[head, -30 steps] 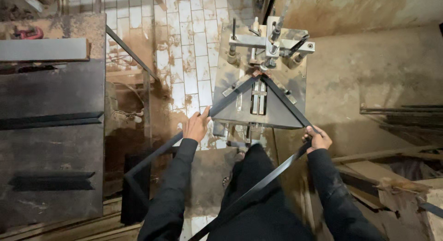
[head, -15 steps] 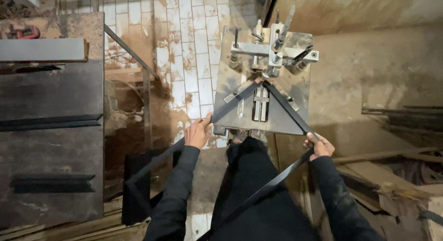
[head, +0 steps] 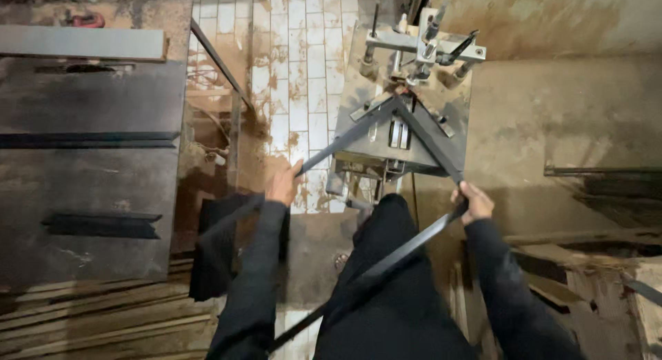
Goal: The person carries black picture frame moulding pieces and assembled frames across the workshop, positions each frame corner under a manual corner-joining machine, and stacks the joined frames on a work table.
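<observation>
A dark rectangular frame of thin strips [head: 358, 129] lies with one corner pushed into a metal joining machine [head: 407, 105] straight ahead. My left hand [head: 284, 184] grips the frame's left strip just short of the machine's table. My right hand [head: 473, 201] holds the right-hand corner of the frame, where another strip [head: 386, 260] runs back down across my dark clothes. The machine's clamp head [head: 424, 46] stands over the frame's far corner.
A dark workbench [head: 89, 167] with a loose dark strip [head: 103, 225] fills the left. A thin metal rail [head: 221, 63] runs beside it over a stained tiled floor [head: 296, 91]. Wooden planks [head: 83, 318] lie lower left, and timber and bars [head: 600, 250] at right.
The view has shifted, so the machine sits higher and farther right. Both hands have kept their grip on the frame and sit lower in view, the corner still in the machine.
</observation>
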`<state>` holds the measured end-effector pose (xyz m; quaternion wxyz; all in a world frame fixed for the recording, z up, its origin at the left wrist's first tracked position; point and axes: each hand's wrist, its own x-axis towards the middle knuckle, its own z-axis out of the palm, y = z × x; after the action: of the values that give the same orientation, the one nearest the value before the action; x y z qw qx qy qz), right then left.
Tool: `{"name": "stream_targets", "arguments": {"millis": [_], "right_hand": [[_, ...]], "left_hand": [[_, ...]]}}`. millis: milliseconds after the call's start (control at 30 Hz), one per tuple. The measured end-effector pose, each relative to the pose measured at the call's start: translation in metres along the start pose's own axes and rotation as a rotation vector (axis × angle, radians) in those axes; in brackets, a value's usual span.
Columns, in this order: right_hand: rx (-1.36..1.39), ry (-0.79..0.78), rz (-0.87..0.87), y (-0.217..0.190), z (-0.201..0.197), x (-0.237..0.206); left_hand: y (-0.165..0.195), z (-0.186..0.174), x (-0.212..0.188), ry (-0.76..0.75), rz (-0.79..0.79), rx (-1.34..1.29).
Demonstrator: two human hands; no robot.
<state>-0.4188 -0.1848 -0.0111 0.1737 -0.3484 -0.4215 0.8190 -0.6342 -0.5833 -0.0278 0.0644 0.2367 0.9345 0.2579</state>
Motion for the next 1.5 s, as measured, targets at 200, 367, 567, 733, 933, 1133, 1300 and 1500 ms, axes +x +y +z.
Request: {"name": "stream_targets", "arguments": {"millis": [200, 367, 567, 733, 933, 1133, 1300, 1500], "right_hand": [[0.123, -0.151, -0.018, 0.024, -0.045, -0.041], [0.088, -0.504, -0.272, 0.034, -0.037, -0.022], [-0.772, -0.900, -0.340, 0.114, 0.048, -0.063], [-0.794, -1.265, -0.340, 0.179, 0.111, -0.094], [-1.289, -0.954, -0.269, 0.173, 0.059, -0.086], [-1.463, -0.603, 0.088, 0.131, -0.070, -0.092], [-1.657, -0.339, 0.262, 0.104, -0.126, -0.116], [-1.591, -0.235, 0.366, 0.103, -0.142, -0.138]], "left_hand": [[-0.004, -0.050, -0.103, 0.254, 0.019, -0.082], [0.043, -0.104, -0.205, 0.639, -0.001, 0.066], [0.049, -0.084, -0.274, 0.450, 0.147, 0.362], [-0.036, -0.008, -0.313, -0.068, -0.321, -0.034], [-0.092, 0.069, -0.299, 0.303, -0.544, -0.364], [-0.131, 0.086, -0.250, 0.331, -0.621, -0.310], [-0.159, 0.085, -0.214, 0.331, -0.809, -0.329], [-0.187, 0.081, -0.184, 0.464, -0.777, -0.134]]}}
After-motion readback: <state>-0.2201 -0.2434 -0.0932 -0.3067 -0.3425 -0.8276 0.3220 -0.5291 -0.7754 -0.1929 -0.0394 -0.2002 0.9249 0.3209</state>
